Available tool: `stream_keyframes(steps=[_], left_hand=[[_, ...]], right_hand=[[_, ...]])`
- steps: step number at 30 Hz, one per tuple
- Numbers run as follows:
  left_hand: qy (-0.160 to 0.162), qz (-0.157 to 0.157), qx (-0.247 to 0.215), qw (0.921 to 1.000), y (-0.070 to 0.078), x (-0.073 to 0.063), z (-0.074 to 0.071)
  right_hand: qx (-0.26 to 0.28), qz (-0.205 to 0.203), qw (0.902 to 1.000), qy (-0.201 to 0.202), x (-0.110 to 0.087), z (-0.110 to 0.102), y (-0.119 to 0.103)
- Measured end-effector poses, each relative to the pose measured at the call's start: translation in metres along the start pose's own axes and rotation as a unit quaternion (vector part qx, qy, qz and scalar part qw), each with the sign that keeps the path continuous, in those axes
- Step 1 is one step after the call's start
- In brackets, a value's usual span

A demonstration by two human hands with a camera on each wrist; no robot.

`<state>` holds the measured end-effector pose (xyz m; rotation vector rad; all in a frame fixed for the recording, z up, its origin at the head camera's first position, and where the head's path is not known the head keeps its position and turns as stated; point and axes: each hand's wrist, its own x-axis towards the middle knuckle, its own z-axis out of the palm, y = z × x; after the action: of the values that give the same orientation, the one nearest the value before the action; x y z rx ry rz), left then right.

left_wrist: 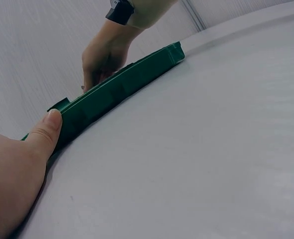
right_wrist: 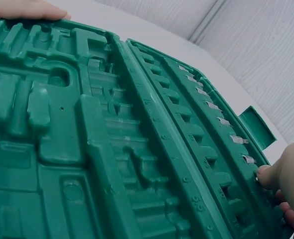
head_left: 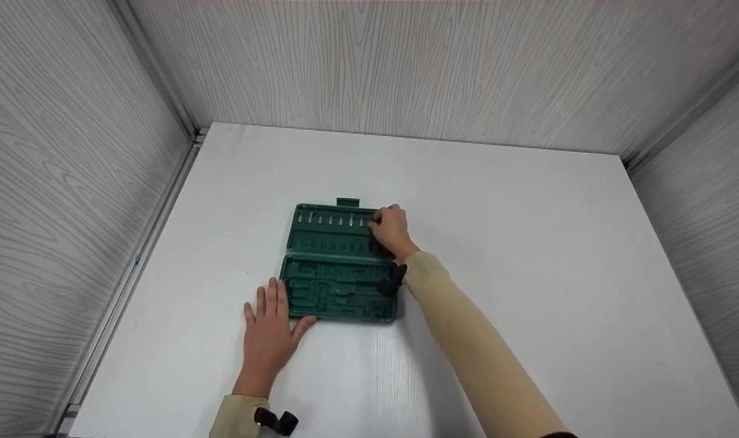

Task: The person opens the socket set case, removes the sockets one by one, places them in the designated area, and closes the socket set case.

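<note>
A green plastic tool case [head_left: 339, 287] lies opened flat on the table. Several silver screwdriver bits [right_wrist: 223, 121] stand in a row along the far half, while the near half holds shaped hollows. At the right end of that row, my right hand [head_left: 392, 230] has its fingers curled down in a pinch. A tiny sliver shows by its fingertips in the left wrist view, seemingly a bit, mostly hidden by the fingers. My left hand [head_left: 269, 334] rests with fingers spread at the case's near left corner, its thumb [left_wrist: 50, 127] against the front edge.
The white table [head_left: 527, 274] surrounds the case. Wood-grain panels [head_left: 405, 67] enclose it at the back and both sides. The case's latch flap [head_left: 348, 202] sticks out at the far edge. A dark wrist camera [head_left: 392, 281] hangs over the case's right side.
</note>
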<state>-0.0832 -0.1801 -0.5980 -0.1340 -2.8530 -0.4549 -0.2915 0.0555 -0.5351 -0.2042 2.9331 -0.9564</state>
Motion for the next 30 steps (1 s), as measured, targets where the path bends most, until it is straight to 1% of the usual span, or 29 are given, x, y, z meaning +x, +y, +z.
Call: stream_keyframes(steps=[2, 7, 9, 11, 16, 20, 24, 27, 30], left_hand=[[-0.001, 0.001, 0.001, 1.0000, 0.000, 0.001, 0.000], [-0.014, -0.004, 0.002, 0.9999, 0.001, 0.002, 0.000], [-0.018, -0.005, 0.002, 0.9998, 0.002, 0.003, -0.001], [-0.020, -0.005, 0.003, 0.9998, 0.002, 0.003, -0.001], [-0.022, -0.003, -0.002, 0.9998, 0.002, 0.004, 0.000], [-0.018, -0.001, -0.002, 0.9998, 0.002, 0.004, 0.000], [-0.013, 0.002, -0.005, 0.9999, 0.000, 0.005, 0.000], [-0.017, 0.000, -0.007, 0.9998, -0.001, 0.006, 0.000], [-0.022, -0.001, -0.004, 0.9997, -0.002, 0.005, 0.000]], right_hand=[[0.002, -0.007, 1.0000, 0.003, 0.000, -0.001, 0.001], [0.015, -0.023, 0.9993, 0.023, -0.003, 0.000, 0.004], [0.027, -0.026, 0.9988, 0.031, -0.004, 0.001, 0.005], [0.053, -0.023, 0.9976, 0.039, -0.004, 0.001, 0.006], [0.119, -0.021, 0.9908, 0.060, -0.001, -0.001, 0.009], [0.162, 0.000, 0.9840, 0.074, -0.003, -0.005, 0.011], [0.209, 0.019, 0.9739, 0.086, -0.006, -0.009, 0.011], [0.226, 0.023, 0.9699, 0.088, -0.010, -0.014, 0.011], [0.228, 0.025, 0.9694, 0.086, -0.013, -0.018, 0.011]])
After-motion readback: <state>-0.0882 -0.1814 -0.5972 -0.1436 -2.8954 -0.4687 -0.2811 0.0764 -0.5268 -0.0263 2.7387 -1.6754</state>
